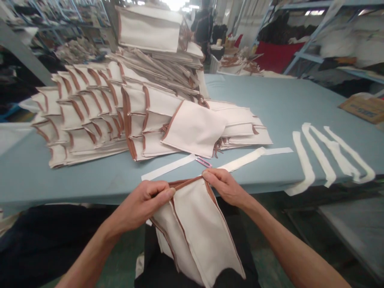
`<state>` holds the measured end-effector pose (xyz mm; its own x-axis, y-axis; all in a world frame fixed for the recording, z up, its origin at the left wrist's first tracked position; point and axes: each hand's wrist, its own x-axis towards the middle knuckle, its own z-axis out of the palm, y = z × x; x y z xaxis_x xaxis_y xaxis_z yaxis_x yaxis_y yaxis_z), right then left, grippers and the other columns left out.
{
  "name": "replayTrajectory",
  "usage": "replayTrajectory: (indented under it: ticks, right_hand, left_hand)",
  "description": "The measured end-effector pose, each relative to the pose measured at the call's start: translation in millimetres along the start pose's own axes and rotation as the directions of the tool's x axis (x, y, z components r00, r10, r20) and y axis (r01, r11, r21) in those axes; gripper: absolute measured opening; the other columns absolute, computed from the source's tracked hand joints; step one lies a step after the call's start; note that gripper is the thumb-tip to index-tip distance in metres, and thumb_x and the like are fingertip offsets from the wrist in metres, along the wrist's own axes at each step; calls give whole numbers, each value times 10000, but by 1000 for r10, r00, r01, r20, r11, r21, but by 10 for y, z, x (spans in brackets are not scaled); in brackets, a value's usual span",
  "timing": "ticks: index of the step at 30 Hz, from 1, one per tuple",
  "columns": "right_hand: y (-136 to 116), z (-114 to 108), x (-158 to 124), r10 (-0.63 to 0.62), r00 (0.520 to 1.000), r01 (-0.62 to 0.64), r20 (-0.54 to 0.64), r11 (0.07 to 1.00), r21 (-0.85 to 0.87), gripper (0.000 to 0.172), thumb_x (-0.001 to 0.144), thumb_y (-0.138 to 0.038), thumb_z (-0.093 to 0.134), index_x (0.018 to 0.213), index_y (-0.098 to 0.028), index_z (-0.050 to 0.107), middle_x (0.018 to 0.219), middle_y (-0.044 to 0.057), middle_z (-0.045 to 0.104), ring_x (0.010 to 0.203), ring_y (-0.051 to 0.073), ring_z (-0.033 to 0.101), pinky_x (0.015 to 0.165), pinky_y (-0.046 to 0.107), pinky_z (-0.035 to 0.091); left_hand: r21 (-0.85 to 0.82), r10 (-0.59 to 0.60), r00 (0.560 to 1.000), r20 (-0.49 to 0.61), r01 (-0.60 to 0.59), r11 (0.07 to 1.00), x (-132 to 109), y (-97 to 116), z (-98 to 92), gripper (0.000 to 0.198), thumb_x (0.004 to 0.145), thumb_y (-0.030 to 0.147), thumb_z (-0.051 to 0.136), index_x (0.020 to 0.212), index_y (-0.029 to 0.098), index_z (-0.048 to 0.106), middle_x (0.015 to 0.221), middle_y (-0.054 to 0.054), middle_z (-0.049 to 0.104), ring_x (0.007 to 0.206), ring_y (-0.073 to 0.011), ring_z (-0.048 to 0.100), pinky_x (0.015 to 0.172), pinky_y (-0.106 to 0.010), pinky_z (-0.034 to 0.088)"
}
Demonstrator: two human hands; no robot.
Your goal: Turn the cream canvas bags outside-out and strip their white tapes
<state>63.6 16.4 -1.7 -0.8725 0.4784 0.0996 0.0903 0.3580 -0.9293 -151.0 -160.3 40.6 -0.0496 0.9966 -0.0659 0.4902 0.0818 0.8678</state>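
Note:
A cream fabric bag with brown edge binding hangs from both hands, over my lap in front of the table edge. My left hand is closed on the bound top edge at its left, thumb on top. At the right corner of the same edge, my right hand pinches the binding. Just beyond the hands, pink thread snips lie on the table. A single cream bag rests flat on the piled ones behind them.
Rows of stacked cream bags cover the left of the blue-green table, with a taller pile behind. White strips lie near the front edge, and curled cream strips to the right. A cardboard box sits at far right.

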Motion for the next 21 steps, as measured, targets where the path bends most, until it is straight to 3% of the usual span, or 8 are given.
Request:
replayTrajectory:
  ticks: [3, 7, 13, 17, 21]
  right_hand:
    - [-106, -116, -79, 27, 1000, -26, -10, 999, 33, 602, 1080, -713, 425, 708, -245, 355, 697, -52, 323, 643, 131, 344, 613, 271, 340]
    - [-162, -185, -160, 44, 999, -43, -25, 998, 45, 614, 1077, -743, 398, 725, -240, 400, 700, -40, 384, 639, 140, 401, 615, 278, 378]
    - [-119, -231, -248, -31, 996, 26, -81, 998, -64, 528, 1121, -570, 489, 727, -219, 479, 727, -10, 501, 714, 167, 453, 685, 297, 369]
    - [-16, -152, -366, -163, 980, 141, -115, 974, -174, 341, 1146, -366, 490, 859, -218, 601, 854, 26, 626, 832, 190, 561, 797, 310, 443]
    - [137, -25, -555, -149, 970, 108, -191, 972, -209, 260, 1146, -265, 478, 951, -239, 648, 931, 27, 663, 901, 190, 625, 852, 301, 496]
  left_hand:
    - [51, 86, 996, 5, -86, 995, 60, 65, 37, 485, 1077, 442, 460, 645, 225, 417, 628, 69, 375, 554, -98, 363, 497, -210, 299]
    - [171, 236, 969, -75, -221, 960, 88, 143, 117, 459, 1082, 325, 447, 637, 223, 399, 606, 76, 408, 532, -87, 401, 517, -206, 315]
    - [480, 462, 874, -149, -344, 807, 18, 140, 208, 468, 1137, 258, 458, 676, 213, 520, 593, 71, 528, 510, -101, 490, 537, -263, 320]
    - [662, 566, 797, -210, -310, 682, -66, 181, 519, 482, 1147, 255, 457, 685, 213, 591, 589, 19, 587, 521, -167, 535, 556, -356, 327]
    - [713, 576, 770, -276, -238, 660, -95, 158, 1005, 466, 1122, 172, 448, 691, 207, 623, 603, -3, 626, 546, -194, 593, 563, -377, 369]
